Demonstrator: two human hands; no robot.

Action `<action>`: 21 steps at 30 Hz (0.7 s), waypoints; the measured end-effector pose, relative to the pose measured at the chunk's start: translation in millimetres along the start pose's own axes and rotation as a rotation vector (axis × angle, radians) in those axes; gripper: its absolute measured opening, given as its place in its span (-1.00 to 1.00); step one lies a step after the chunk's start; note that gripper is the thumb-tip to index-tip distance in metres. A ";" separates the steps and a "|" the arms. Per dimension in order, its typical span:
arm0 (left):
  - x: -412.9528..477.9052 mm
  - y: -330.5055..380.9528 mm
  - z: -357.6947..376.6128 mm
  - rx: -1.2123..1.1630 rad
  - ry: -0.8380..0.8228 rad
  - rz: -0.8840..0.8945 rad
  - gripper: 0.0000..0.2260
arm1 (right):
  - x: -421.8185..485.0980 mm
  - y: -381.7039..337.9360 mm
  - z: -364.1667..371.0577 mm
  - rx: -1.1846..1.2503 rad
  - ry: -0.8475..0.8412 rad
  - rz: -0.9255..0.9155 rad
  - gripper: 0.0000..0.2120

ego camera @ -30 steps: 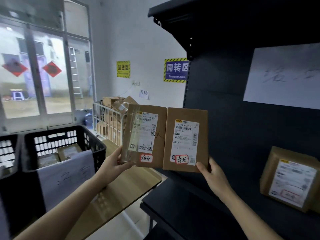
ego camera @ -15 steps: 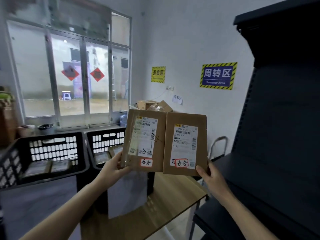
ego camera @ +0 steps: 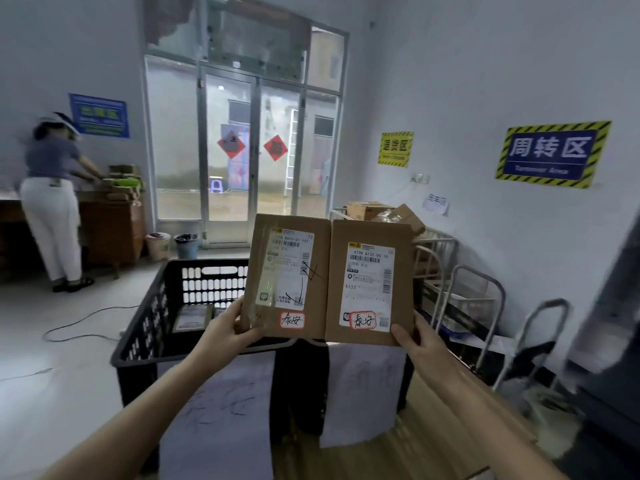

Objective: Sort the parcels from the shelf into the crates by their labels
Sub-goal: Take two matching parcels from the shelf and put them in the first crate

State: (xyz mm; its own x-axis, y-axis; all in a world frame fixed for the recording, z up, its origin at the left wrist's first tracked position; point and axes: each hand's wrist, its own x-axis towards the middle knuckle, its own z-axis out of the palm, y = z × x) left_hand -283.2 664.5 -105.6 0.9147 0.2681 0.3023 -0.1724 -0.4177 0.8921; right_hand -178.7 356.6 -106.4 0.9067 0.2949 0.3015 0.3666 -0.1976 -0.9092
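Brown cardboard fills the middle of the view: two flat parcels held up side by side, labels facing the camera, edges touching. The left parcel (ego camera: 285, 275) and the right parcel (ego camera: 370, 282) each carry a printed shipping label and, low down, a small red-bordered sticker with the same two handwritten characters, so both look bound for one destination.

Below and behind them stands a black plastic crate (ego camera: 162, 306) on a wooden table (ego camera: 408, 441). At least one flat parcel (ego camera: 192, 317) already lies inside it, so some sorting appears done. A white paper sheet (ego camera: 225, 407) with handwriting hangs on its front; a second sheet (ego camera: 360, 389) hangs to its right, seemingly on a neighbouring crate that the parcels mostly hide. The writing on both is too blurred to read. These two parcels are not yet dropped, and how many remain on the shelf cannot be told, since only a dark edge of it (ego camera: 609, 306) shows at the right.

The left hand (ego camera: 230, 330) grips the left parcel at its lower left corner, thumb on the front face and the other fingers hidden behind. The right hand (ego camera: 417, 337) pinches the right parcel's lower right corner the same way, thumb in front. Both hands are closed firmly on their parcels, above the crates.

Another person (ego camera: 52, 199) works at a desk far off to the left.
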 end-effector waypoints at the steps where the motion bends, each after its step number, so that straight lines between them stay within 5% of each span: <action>1: -0.6 -6.4 -12.8 0.006 0.030 -0.018 -0.59 | 8.5 -1.9 14.7 0.000 -0.029 -0.007 -0.67; 21: 50.7 -88.0 -126.0 0.069 0.232 -0.304 -0.32 | 156.6 23.7 190.6 0.084 -0.378 -0.008 -0.73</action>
State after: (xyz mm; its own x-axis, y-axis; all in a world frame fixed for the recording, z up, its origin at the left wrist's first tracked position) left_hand -267.7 824.2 -126.5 0.8122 0.5743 0.1022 0.1261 -0.3439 0.9305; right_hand -67.7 576.2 -135.5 0.7576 0.6226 0.1958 0.3408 -0.1214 -0.9323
